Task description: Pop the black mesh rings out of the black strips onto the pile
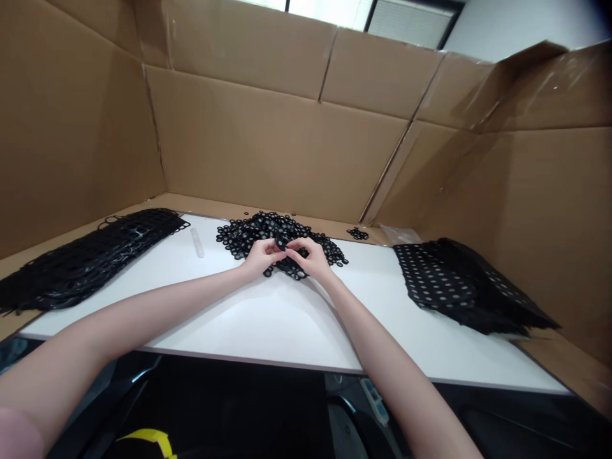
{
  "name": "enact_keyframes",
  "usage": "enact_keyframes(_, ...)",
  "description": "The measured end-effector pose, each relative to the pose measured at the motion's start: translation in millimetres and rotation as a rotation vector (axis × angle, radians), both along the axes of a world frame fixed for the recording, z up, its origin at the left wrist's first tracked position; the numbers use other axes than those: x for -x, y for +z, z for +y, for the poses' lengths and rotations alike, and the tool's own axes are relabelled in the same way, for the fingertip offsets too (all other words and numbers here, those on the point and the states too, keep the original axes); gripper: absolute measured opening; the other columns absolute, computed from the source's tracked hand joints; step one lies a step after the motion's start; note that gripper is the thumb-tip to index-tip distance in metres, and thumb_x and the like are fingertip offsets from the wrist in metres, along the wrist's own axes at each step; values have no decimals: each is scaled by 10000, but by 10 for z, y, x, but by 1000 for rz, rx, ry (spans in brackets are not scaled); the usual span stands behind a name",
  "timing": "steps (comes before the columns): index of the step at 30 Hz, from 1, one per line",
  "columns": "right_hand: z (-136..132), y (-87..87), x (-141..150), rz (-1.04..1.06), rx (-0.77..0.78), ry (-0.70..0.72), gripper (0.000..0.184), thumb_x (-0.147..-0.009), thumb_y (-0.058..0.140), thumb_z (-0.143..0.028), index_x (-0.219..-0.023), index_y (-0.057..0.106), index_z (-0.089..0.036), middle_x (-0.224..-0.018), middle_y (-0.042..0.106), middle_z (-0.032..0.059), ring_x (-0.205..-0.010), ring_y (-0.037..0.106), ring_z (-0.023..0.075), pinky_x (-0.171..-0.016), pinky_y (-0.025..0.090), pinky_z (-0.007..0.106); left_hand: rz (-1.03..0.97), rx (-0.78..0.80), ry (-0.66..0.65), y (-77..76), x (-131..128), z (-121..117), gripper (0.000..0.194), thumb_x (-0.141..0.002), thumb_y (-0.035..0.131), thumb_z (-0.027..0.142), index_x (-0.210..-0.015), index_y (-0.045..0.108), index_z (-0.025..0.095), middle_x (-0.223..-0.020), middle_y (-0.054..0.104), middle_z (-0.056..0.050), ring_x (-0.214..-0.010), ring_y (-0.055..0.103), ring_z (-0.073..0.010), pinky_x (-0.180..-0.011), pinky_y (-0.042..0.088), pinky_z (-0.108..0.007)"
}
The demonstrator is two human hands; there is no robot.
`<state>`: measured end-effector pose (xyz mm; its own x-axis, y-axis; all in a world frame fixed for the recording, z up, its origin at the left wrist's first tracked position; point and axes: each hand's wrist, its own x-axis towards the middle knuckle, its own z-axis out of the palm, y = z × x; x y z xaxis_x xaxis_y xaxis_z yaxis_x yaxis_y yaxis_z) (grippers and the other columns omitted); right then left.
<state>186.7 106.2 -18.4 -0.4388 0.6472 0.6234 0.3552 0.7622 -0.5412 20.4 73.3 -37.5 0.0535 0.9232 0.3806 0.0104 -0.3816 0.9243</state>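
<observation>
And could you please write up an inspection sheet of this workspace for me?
Surface: white tabletop, dark latticed bundle at its left, perforated black sheets at its right.
Work items: pile of black rings, small black piece in hand.
Clutter: clear strip at left; small ring cluster beyond the tabletop.
Hands: left hand and right hand together pinch the small black piece.
Cables: power strip below; cables unclear.
Surroundings: cardboard walls, window above.

You had one ring heap, one ring cluster near the desk's far edge, two black bundles, one clear strip.
</observation>
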Motion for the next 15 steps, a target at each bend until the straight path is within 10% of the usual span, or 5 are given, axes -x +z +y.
enact_keyframes(15,15,-111,135,-119,22,-103,216,-780,507,-176,-661,682,-222,-682,657,36,-705,607,211,-688,429,312,177,-18,96,23,16,-23,131,-608,655,192,-576,543,133,-471,458,55,-462,367,-73,-476,262,-201)
